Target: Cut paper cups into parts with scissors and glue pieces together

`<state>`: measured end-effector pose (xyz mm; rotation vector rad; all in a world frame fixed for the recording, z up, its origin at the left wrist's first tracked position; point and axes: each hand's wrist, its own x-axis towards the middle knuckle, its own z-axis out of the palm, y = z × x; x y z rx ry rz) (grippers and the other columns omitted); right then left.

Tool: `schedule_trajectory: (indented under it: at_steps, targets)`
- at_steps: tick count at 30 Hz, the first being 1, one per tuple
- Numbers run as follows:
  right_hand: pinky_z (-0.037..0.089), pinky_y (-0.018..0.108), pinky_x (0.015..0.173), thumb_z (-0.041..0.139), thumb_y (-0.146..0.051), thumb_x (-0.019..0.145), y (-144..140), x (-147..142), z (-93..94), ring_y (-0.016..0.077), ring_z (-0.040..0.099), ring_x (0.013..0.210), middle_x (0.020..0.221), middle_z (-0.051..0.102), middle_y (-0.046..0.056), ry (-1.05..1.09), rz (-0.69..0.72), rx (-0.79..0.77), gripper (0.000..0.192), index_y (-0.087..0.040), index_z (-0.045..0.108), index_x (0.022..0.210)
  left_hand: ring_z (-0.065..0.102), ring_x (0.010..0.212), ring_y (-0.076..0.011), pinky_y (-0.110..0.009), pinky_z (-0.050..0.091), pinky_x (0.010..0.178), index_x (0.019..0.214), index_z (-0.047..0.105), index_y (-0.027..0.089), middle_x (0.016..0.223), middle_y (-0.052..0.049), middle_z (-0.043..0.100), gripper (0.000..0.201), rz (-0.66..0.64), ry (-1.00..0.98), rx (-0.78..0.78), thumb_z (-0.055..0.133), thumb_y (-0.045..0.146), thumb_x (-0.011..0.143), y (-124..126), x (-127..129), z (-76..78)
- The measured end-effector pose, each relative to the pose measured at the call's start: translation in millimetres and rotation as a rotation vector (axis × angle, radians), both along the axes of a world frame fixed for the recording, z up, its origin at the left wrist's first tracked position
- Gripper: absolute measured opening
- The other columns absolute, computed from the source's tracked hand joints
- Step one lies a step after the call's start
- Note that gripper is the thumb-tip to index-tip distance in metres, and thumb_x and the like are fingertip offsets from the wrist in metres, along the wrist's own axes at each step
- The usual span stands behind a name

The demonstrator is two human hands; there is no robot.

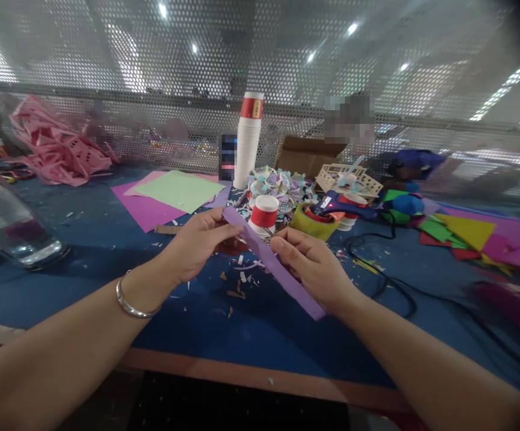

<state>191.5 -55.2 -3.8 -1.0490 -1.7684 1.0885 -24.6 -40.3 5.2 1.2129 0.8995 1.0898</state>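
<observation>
My left hand [206, 239] pinches the upper end of a long purple paper strip [278, 266] between thumb and fingers. The strip slants down to the right, in front of my right hand's fingertips. My right hand [307, 263] is closed beside the strip's middle, thumb against the fingers. A thin, dark, metal-looking tip [266, 231] shows at those fingertips; the rest of it is hidden. Just behind the strip, a red and white paper cup [264, 214] stands upside down on the table.
A tall stack of paper cups [248, 140] stands at the back. Coloured sheets [174, 190] lie left, near a water glass [21, 224]. Right are a glue gun [332, 205], a yellow tape roll [314, 224] and a black cable [390, 278]. Paper scraps litter the blue table [188, 335].
</observation>
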Motion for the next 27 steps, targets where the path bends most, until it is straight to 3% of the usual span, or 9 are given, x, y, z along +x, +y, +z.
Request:
schedule_trajectory:
  at_steps: [5, 11, 17, 19, 23, 27]
  targets:
    - [0.039, 0.027, 0.062, 0.072, -0.049, 0.086, 0.5, -1.9, 1.1, 0.0124, 0.049, 0.068, 0.078, 0.058, -0.002, 0.057, 0.088, -0.087, 0.03, -0.02, 0.065, 0.088, 0.068, 0.07, -0.0108, -0.022, 0.055, 0.068, 0.091, 0.071, 0.017, 0.081, -0.001, 0.074, 0.014, 0.119, -0.107, 0.091, 0.078, 0.024, 0.081, 5.4, -5.8, 1.1]
    - [0.043, 0.027, 0.065, 0.073, -0.047, 0.086, 2.2, 1.1, 0.9, 0.0145, 0.056, 0.073, 0.081, 0.062, 0.001, 0.083, 0.102, -0.136, 0.028, -0.02, 0.066, 0.091, 0.067, 0.069, -0.0115, -0.023, 0.054, 0.066, 0.087, 0.072, 0.015, 0.078, -0.002, 0.073, 0.014, 0.091, -0.111, 0.056, 0.079, 0.024, 0.079, 1.8, 1.5, -2.3]
    - [0.04, 0.025, 0.057, 0.068, -0.046, 0.09, 3.5, 3.3, 3.7, 0.0124, 0.051, 0.065, 0.079, 0.062, 0.001, -0.023, 0.095, -0.091, 0.027, -0.02, 0.067, 0.095, 0.063, 0.067, -0.009, -0.022, 0.051, 0.068, 0.084, 0.072, 0.017, 0.074, 0.001, 0.069, 0.01, 0.261, -0.178, 0.102, 0.078, 0.023, 0.08, 5.9, -3.0, -0.1]
    - [0.041, 0.025, 0.058, 0.069, -0.045, 0.089, 3.5, 2.9, 4.1, 0.0122, 0.052, 0.065, 0.079, 0.062, 0.0, -0.006, 0.101, -0.086, 0.026, -0.019, 0.066, 0.094, 0.063, 0.066, -0.0091, -0.022, 0.051, 0.066, 0.086, 0.072, 0.017, 0.076, 0.0, 0.07, 0.011, 0.186, -0.157, 0.076, 0.079, 0.024, 0.08, 3.7, -0.4, -1.8]
    - [0.037, 0.024, 0.055, 0.069, -0.043, 0.09, 3.3, 2.3, 3.6, 0.0102, 0.048, 0.062, 0.077, 0.06, -0.001, 0.037, 0.112, -0.092, 0.025, -0.018, 0.065, 0.09, 0.065, 0.068, -0.0118, -0.026, 0.054, 0.068, 0.091, 0.074, 0.014, 0.081, -0.004, 0.072, 0.02, -0.089, -0.032, -0.008, 0.08, 0.029, 0.08, -5.9, 11.8, -7.5]
    - [0.032, 0.024, 0.052, 0.069, -0.043, 0.091, 2.9, 1.8, 3.0, 0.0089, 0.04, 0.057, 0.072, 0.055, -0.003, 0.02, 0.107, -0.095, 0.025, -0.019, 0.065, 0.089, 0.068, 0.068, -0.0127, -0.026, 0.056, 0.068, 0.092, 0.074, 0.014, 0.084, -0.005, 0.074, 0.019, -0.035, -0.066, -0.04, 0.077, 0.03, 0.083, -7.3, 14.6, -8.6]
